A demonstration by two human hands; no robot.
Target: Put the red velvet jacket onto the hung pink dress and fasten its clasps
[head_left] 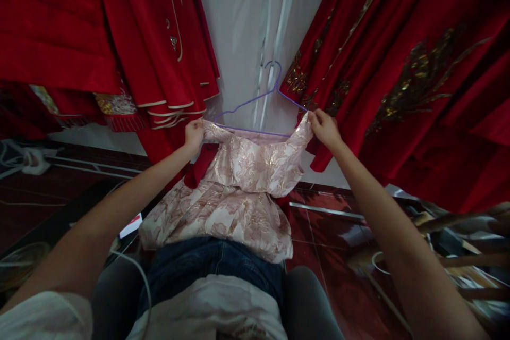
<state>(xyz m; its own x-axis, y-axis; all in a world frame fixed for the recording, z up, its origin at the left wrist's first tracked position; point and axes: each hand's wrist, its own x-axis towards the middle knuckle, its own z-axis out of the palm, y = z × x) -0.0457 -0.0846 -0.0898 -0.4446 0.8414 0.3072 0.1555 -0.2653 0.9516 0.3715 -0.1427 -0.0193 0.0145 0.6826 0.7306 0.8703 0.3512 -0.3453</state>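
A pale pink brocade dress (258, 164) with gold leaf patterns is stretched out in front of me, its skirt spread over my lap. My left hand (194, 136) is closed around the strap on the left. On the other side, my right hand (324, 127) pinches the right strap near its top. A purple wire hanger (255, 99) sits inside the neckline, its hook pointing up and away from me. The hanger's lower bar runs across the neck opening.
Red garments with gold trim (159, 37) hang at the left, and red garments with gold embroidery (398, 74) hang at the right. A pale wall (235, 26) stands between them. Wooden slats (474, 260) and assorted items lie at lower right, above dark red floor tiles (330, 271).
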